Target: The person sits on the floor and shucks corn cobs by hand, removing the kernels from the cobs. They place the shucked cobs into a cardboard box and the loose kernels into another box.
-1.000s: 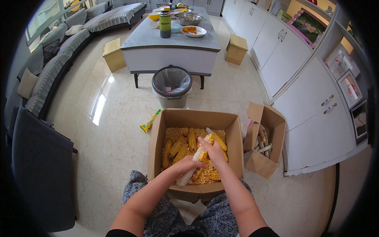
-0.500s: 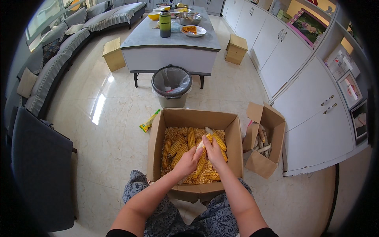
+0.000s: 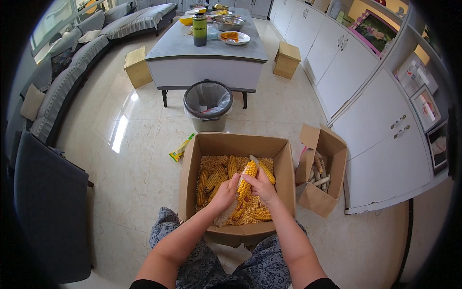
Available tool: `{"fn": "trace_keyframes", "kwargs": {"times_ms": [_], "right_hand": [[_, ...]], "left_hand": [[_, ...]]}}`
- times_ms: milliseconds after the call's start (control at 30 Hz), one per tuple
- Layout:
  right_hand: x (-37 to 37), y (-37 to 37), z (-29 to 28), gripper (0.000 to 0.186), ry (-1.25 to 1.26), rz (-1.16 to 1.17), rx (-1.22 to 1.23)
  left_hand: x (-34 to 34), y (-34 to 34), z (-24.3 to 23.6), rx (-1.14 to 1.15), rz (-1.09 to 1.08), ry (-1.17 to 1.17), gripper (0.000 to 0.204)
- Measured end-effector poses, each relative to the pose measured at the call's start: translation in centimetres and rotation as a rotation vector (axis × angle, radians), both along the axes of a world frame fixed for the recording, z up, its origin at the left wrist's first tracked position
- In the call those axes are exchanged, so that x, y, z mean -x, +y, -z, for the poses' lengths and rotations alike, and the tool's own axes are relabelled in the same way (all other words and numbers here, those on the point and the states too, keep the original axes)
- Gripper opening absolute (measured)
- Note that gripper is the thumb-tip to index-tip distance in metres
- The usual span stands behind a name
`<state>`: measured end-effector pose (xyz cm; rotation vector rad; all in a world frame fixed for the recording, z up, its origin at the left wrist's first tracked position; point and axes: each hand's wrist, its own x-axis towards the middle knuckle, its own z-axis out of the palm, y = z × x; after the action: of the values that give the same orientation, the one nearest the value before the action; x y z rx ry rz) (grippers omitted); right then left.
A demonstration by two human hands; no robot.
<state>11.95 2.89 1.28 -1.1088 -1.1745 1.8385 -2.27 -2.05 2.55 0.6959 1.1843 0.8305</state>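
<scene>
Between my two hands is a yellow ear of corn (image 3: 246, 179), tilted with its upper end pointing away from me. My left hand (image 3: 226, 192) is closed against its left side, its fingers partly hidden. My right hand (image 3: 260, 187) grips it from the right, thumb across the kernels. Both hands are over an open cardboard box (image 3: 243, 140). Loose corn kernels (image 3: 252, 216) cover its bottom. Several whole ears of corn (image 3: 215, 178) lie on them, mostly at the left, with another ear (image 3: 267, 172) to the right. A pale bare cob end (image 3: 253, 158) shows behind the held ear.
A smaller carton (image 3: 312, 200) with bare cobs (image 3: 321, 179) stands right of the box. Beyond the box is a lined trash bin (image 3: 208, 103), then a table (image 3: 202, 72) with bowls and a bottle. A yellow-green packet (image 3: 182, 148) lies on the floor. A dark chair (image 3: 53, 207) stands left.
The ear of corn has been turned and now shows rows of yellow kernels where a pale stripped patch showed before. My left hand has shifted slightly left and toward me.
</scene>
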Motion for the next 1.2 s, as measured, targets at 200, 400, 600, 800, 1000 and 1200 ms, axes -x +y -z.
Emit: {"fn": "trace_keyframes", "kwargs": {"times_ms": [200,400,600,800,1000,1200], "right_hand": [[1.3,-0.3,2.3,0.043,-0.018,0.107,-0.190],[1.9,-0.5,2.3,0.042,-0.136,0.172,-0.222],[0.8,0.0,-0.4,0.034,0.092,0.051,0.146],[1.9,-0.6,1.6,0.025,-0.022,0.175,-0.119],[1.2,-0.2,-0.4,0.023,0.092,0.100,0.127],[1.5,-0.3,1.3,0.020,0.014,0.155,-0.114]], "left_hand": [[-0.5,-0.5,5.8,-0.594,-0.147,0.334,0.040],[-1.0,-0.9,4.4,-0.520,-0.118,0.387,0.038],[0.3,-0.5,4.7,-0.439,-0.036,0.273,0.034],[-0.3,-1.1,3.5,-0.397,0.025,0.530,0.031],[0.2,-1.1,3.6,-0.492,-0.063,0.476,0.031],[-0.1,-1.2,2.7,-0.464,0.027,0.545,0.029]]}}
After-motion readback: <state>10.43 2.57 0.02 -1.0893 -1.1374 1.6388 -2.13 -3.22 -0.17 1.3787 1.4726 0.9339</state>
